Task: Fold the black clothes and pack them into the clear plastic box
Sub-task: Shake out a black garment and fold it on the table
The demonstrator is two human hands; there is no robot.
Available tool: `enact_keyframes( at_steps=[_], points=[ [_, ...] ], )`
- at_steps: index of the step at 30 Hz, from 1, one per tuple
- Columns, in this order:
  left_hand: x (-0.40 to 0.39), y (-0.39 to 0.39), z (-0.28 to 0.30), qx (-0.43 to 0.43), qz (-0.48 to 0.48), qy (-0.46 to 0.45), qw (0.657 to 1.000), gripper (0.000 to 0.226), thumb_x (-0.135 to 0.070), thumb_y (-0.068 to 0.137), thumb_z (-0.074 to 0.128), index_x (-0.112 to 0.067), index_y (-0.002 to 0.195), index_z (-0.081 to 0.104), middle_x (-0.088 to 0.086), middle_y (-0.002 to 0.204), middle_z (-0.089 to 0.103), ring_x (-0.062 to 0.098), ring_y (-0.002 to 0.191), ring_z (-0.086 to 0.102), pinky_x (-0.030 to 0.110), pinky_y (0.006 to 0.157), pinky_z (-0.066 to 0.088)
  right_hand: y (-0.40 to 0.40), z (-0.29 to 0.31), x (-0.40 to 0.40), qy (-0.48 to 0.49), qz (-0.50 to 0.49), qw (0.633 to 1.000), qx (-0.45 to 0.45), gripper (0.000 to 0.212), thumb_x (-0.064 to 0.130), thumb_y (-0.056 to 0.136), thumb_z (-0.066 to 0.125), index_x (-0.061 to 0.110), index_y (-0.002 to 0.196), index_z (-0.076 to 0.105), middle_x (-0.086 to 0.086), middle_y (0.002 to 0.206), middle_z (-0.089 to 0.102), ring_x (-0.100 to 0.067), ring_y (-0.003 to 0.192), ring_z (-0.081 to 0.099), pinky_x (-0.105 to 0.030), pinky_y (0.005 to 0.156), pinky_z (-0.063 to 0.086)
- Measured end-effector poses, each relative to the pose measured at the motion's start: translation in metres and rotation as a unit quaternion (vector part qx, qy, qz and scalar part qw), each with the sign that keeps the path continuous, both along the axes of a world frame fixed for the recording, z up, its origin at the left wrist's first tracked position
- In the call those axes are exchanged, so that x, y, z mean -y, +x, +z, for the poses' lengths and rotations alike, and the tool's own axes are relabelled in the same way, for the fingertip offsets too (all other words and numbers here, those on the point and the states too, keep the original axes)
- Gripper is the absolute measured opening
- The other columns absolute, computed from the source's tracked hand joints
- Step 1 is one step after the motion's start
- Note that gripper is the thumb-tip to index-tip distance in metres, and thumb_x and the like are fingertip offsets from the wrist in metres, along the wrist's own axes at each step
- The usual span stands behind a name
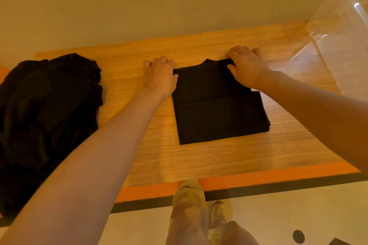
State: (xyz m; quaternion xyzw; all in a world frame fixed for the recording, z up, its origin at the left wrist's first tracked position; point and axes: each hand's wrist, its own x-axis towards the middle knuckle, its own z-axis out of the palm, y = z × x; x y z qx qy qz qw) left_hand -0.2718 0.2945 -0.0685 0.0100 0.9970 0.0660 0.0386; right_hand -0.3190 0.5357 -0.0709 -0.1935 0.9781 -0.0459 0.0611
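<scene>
The folded black garment (217,103) lay mid-table (199,161), no readable label. The left hand (159,75) gripped its ten-o'clock corner, the right hand (247,65) its one-o'clock corner. Unfolded black clothes (47,109) sat at nine o'clock, the clear plastic box (342,36) at two.

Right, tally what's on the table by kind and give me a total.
Folded black garment, held at its far corners by the left hand and right hand: 1
Unfolded heap of black clothes: 1
Clear plastic box: 1
Total: 3
</scene>
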Motion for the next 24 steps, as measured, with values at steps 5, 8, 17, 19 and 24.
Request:
enact_keyframes(
  at_steps=[5,8,17,19,24],
  points=[
    [0.004,-0.013,0.011,0.084,0.042,0.051,0.994,0.023,-0.024,0.095,0.055,-0.020,0.118,0.060,0.003,0.111,0.063,0.023,0.111,0.051,0.037,0.099,0.023,-0.011,0.013,0.005,0.046,-0.037,0.997,0.041,0.036,0.026,0.095,0.053,0.015,0.129,0.054,-0.013,0.131,0.048,-0.031,0.126,0.037,-0.048,0.106,0.020],
    [0.003,-0.014,0.015,0.111,0.048,0.071,0.990,0.021,-0.020,0.094,0.055,-0.021,0.114,0.061,0.000,0.107,0.061,0.022,0.112,0.050,0.036,0.099,0.023,-0.019,0.023,0.006,0.078,-0.056,0.993,0.074,0.035,0.032,0.092,0.058,0.017,0.124,0.058,-0.014,0.130,0.046,-0.034,0.126,0.034,-0.050,0.107,0.018],
    [0.006,-0.002,0.022,0.039,0.072,0.195,0.977,0.017,-0.019,0.092,0.062,-0.015,0.107,0.066,-0.001,0.095,0.057,0.022,0.098,0.057,0.034,0.079,0.049,-0.018,0.020,-0.011,-0.090,-0.079,0.989,0.087,0.019,0.028,0.088,0.066,0.018,0.103,0.060,-0.005,0.114,0.060,-0.025,0.113,0.050,-0.044,0.105,0.021],
    [0.005,0.002,0.026,0.015,0.070,0.214,0.974,0.017,-0.019,0.091,0.063,-0.015,0.107,0.067,-0.003,0.093,0.056,0.019,0.094,0.058,0.032,0.077,0.050,-0.013,0.019,-0.018,-0.131,-0.085,0.985,0.078,0.017,0.028,0.087,0.068,0.022,0.099,0.058,0.000,0.108,0.060,-0.022,0.110,0.052,-0.044,0.104,0.024],
    [0.001,0.020,0.034,-0.045,0.050,0.255,0.965,0.015,-0.019,0.090,0.064,-0.016,0.104,0.068,-0.005,0.090,0.061,0.014,0.089,0.060,0.029,0.076,0.051,0.004,0.025,-0.036,-0.191,-0.072,0.978,0.048,0.031,0.032,0.087,0.067,0.025,0.116,0.062,0.003,0.111,0.064,-0.013,0.102,0.052,-0.050,0.102,0.036]
  ],
)
